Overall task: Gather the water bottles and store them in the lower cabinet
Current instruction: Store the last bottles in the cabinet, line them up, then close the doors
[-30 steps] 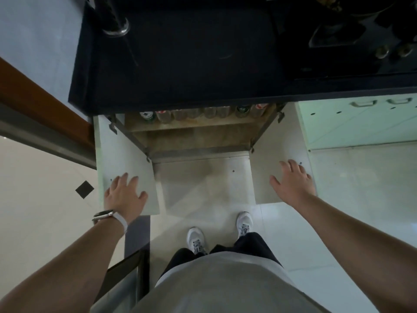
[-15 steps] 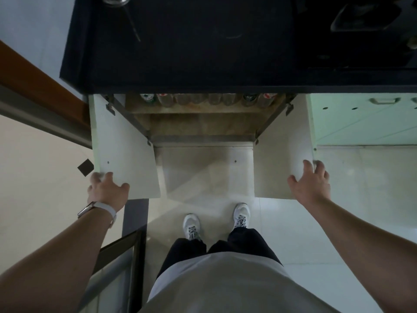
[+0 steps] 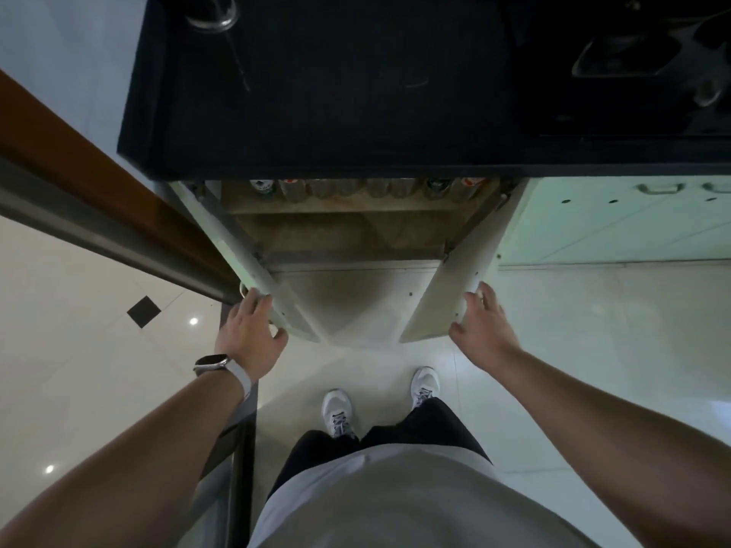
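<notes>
Several water bottles (image 3: 356, 187) stand in a row on the upper shelf of the lower cabinet (image 3: 336, 209), with only their tops showing under the black counter edge. Both cabinet doors are swung partway inward. My left hand (image 3: 249, 334) grips the outer edge of the left door (image 3: 253, 263), thumb wrapped around it. The outer face of the right door (image 3: 451, 294) has my right hand (image 3: 482, 326) lying flat against it near its free edge, fingers spread.
A black countertop (image 3: 336, 92) overhangs the cabinet, with a glass (image 3: 211, 13) at its back left and a stove (image 3: 621, 57) at the right. Pale green cabinet fronts (image 3: 593, 227) continue to the right. A wooden door frame (image 3: 79, 160) runs along the left. My shoes (image 3: 336, 413) stand on the tiled floor.
Both hands have moved from the doors' inner faces to their outer edges, and the two doors have swung inward from wide open to partly shut. The view has shifted slightly.
</notes>
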A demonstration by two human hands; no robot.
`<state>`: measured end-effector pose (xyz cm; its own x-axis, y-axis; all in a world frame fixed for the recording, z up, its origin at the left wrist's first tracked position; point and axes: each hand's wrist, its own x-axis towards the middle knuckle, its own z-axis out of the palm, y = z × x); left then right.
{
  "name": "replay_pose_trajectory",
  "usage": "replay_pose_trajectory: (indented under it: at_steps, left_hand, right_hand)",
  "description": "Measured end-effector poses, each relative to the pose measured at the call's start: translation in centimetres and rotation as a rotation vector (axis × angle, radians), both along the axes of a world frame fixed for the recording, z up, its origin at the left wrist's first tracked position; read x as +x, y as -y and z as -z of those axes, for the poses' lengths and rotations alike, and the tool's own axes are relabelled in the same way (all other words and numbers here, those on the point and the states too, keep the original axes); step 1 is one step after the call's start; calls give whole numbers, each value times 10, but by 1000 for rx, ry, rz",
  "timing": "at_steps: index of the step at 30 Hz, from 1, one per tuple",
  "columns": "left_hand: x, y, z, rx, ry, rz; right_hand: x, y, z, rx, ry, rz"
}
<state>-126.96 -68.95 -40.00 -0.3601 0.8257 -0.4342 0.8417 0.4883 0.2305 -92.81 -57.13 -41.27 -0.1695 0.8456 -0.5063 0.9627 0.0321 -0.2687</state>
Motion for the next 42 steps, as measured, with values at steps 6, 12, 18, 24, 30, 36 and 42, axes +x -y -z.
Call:
replay_pose_trajectory:
  at_steps: [6, 12, 18, 24, 30, 36, 42]
  left_hand:
    - [-9, -17, -3, -12, -143, 190]
    - [-8, -70, -2, -57, -246, 358]
    - [7, -115, 10, 7, -332, 346]
    - [5, -164, 17, 102, -350, 372]
    - [7, -209, 27, 171, -361, 340]
    - [1, -239, 37, 271, -355, 365]
    - [-7, -261, 43, 391, -353, 380]
  right_hand:
    - [-45, -8, -1, 81, -14, -120]
    - [-59, -49, 0, 120, 25, -279]
    - [-79, -96, 7, 314, 215, -554]
    - [-102, -137, 17, 425, 103, -612]
    - [-124, -171, 22, 499, 60, -632]
    - [-144, -197, 27, 534, 65, -591]
    - [-158, -218, 28, 543, 89, -494]
